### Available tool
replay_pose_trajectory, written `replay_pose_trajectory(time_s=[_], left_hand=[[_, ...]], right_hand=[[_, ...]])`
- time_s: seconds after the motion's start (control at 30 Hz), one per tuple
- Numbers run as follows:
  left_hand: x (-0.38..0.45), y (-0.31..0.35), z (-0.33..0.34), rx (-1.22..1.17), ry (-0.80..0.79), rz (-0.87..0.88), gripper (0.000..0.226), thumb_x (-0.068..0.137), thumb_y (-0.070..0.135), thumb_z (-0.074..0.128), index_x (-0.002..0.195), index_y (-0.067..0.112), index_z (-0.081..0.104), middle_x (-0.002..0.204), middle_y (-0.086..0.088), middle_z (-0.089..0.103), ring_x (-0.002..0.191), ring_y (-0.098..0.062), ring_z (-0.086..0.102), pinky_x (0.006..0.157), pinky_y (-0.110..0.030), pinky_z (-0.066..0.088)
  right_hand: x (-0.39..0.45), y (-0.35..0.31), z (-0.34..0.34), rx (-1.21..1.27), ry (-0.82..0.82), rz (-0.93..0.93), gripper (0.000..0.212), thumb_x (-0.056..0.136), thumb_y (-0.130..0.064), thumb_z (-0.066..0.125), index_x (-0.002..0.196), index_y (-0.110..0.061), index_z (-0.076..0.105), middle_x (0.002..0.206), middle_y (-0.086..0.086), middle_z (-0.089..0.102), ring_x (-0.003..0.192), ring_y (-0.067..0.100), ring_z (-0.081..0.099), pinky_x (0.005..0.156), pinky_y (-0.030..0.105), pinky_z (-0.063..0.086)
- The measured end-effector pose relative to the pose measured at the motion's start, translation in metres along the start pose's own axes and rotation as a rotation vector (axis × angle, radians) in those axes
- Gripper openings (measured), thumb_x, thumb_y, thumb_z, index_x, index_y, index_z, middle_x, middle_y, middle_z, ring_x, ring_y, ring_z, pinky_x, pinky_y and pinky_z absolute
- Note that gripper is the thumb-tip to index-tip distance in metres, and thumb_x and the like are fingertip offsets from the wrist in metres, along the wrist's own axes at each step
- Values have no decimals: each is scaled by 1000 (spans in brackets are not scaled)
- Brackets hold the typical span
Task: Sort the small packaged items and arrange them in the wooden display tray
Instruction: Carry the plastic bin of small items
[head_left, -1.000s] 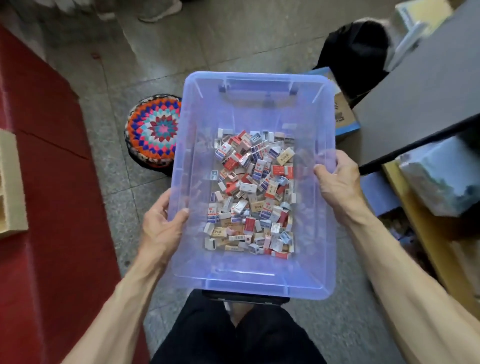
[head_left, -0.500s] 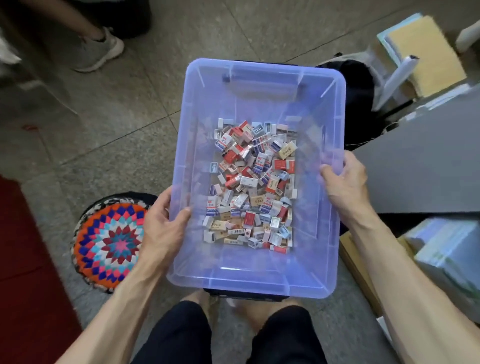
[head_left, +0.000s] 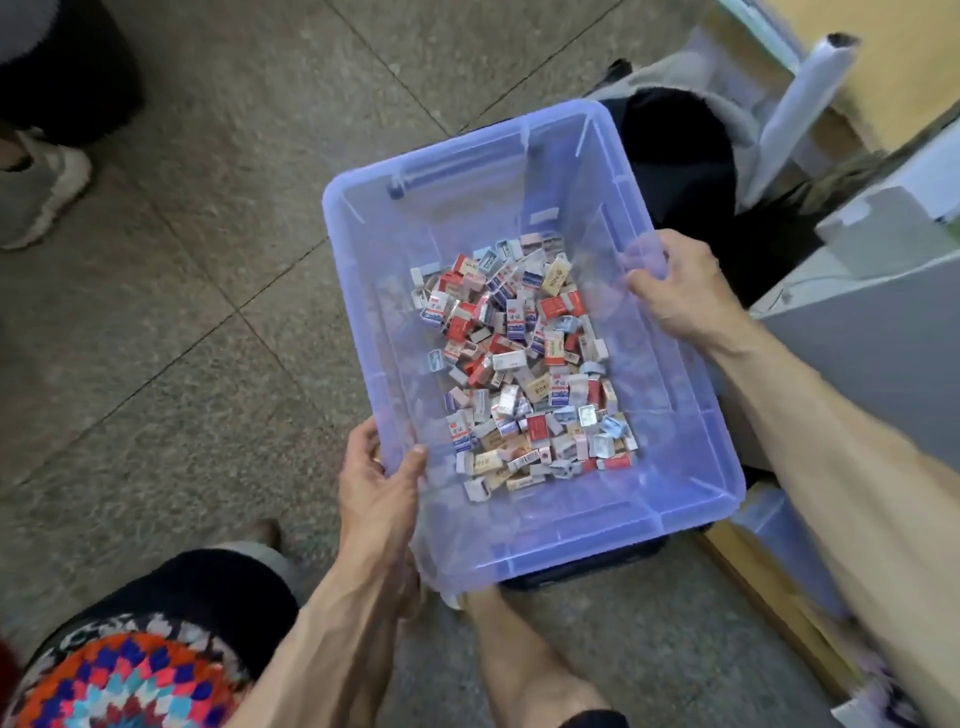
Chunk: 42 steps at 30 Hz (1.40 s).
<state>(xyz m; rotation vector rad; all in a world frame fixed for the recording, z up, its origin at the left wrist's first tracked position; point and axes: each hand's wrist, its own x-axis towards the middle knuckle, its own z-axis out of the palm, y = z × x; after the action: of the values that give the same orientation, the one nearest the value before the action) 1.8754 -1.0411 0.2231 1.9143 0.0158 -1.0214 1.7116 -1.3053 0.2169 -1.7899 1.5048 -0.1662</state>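
A: Packets (head_left: 524, 374) — small boxed ones in red, blue, white and tan — lie heaped loose on the floor of a clear bluish bin (head_left: 358, 291); the heap sits toward the middle and the right wall, leaving the far end and the near end of the bin bare.

B: And who holds the bin?

A: A person, seen from above, with both bare hands; the left hand (head_left: 376, 483) grips the near left rim, thumb curled over the edge into the bin, fingers wrapped outside; the right hand (head_left: 675, 291) grips the right rim further up, fingers curled over the edge, partly seen through the plastic.

B: Level, or tipped?

A: It is held off the tiled floor (head_left: 208, 260) and turned at an angle in the frame, its far end toward the upper left; whether it tilts, I cannot tell; a dark handle bar shows at the far end.

B: What lies around it?

A: A crocheted cushion (head_left: 130, 680) in orange, blue and pink at the lower left, below the left forearm; a grey shoe (head_left: 44, 192) of someone else at the left edge; a dark bag (head_left: 675, 156) just beyond the bin's far right corner; a white roll (head_left: 810, 98) leaning at the upper right; a grey tabletop (head_left: 857, 338) to the right, behind the right arm; the picture is blurred along the right side.
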Motion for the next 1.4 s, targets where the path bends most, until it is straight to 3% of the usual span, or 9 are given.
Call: replay_pose_trajectory(time_s=[0.3, 0.47, 0.57, 0.73, 0.87, 0.93, 1.03, 1.13, 1.4], left_hand=[[32, 5, 20, 249, -248, -82, 23, 84, 4, 72, 102, 10, 59, 101, -9, 74, 98, -24, 70, 88, -45, 56], [67, 71, 5, 634, -187, 211, 13, 89, 15, 68, 100, 18, 63, 85, 12, 69, 73, 11, 65, 83, -19, 55], [82, 102, 3, 808, -238, 471, 17, 86, 23, 69, 102, 17, 67, 90, 5, 70, 82, -8, 67, 83, -33, 53], [118, 126, 14, 1290, -951, 807, 53, 74, 45, 66, 116, 13, 68, 115, -5, 68, 103, -24, 61, 86, -35, 47], [136, 122, 27, 1635, -1283, 992, 45, 64, 36, 75, 104, 17, 74, 102, -2, 74, 90, -27, 69, 78, -37, 53], [141, 116, 31, 1563, -1292, 1073, 32, 63, 17, 81, 95, 18, 76, 94, -1, 75, 83, -28, 71, 71, -38, 53], [133, 108, 35, 1497, -1235, 1073, 28, 69, 16, 83, 95, 22, 76, 93, 2, 74, 86, -27, 69, 68, -34, 49], [114, 89, 44, 1445, -1219, 1047, 28, 71, 24, 85, 97, 25, 76, 96, 5, 73, 89, -23, 67, 68, -32, 46], [91, 68, 67, 1399, -1179, 983, 30, 74, 36, 82, 102, 27, 75, 102, 7, 73, 87, -14, 64, 69, -26, 44]], right_hand=[[46, 28, 3, -52, -5, 32, 17, 93, -20, 58, 109, -18, 63, 106, 3, 65, 95, 23, 60, 78, 30, 45], [-1, 45, 15, -66, 146, 355, 27, 94, -40, 58, 107, -17, 63, 97, 13, 67, 91, 35, 60, 77, 39, 50], [-54, 49, 26, -107, 268, 556, 38, 98, -33, 57, 127, -8, 58, 121, 22, 63, 113, 43, 55, 92, 45, 45], [-142, 42, 67, 39, 593, 749, 60, 93, -14, 64, 147, -3, 40, 146, 20, 45, 135, 35, 42, 108, 34, 32], [-155, 48, 87, 248, 688, 863, 29, 92, -18, 63, 120, -11, 60, 102, 13, 69, 92, 33, 62, 76, 32, 44], [-153, 54, 84, 274, 733, 829, 9, 90, -15, 62, 98, -16, 62, 81, 9, 65, 70, 29, 56, 66, 32, 44], [-148, 61, 69, 305, 744, 771, 12, 88, -12, 60, 82, -22, 56, 70, 3, 58, 58, 19, 47, 60, 28, 38], [-137, 79, 45, 283, 728, 746, 15, 88, -14, 59, 100, -7, 65, 89, 13, 71, 77, 31, 65, 69, 37, 54], [-110, 93, 14, 188, 680, 752, 28, 89, -19, 56, 109, -2, 63, 107, 21, 71, 97, 39, 65, 82, 42, 54]])
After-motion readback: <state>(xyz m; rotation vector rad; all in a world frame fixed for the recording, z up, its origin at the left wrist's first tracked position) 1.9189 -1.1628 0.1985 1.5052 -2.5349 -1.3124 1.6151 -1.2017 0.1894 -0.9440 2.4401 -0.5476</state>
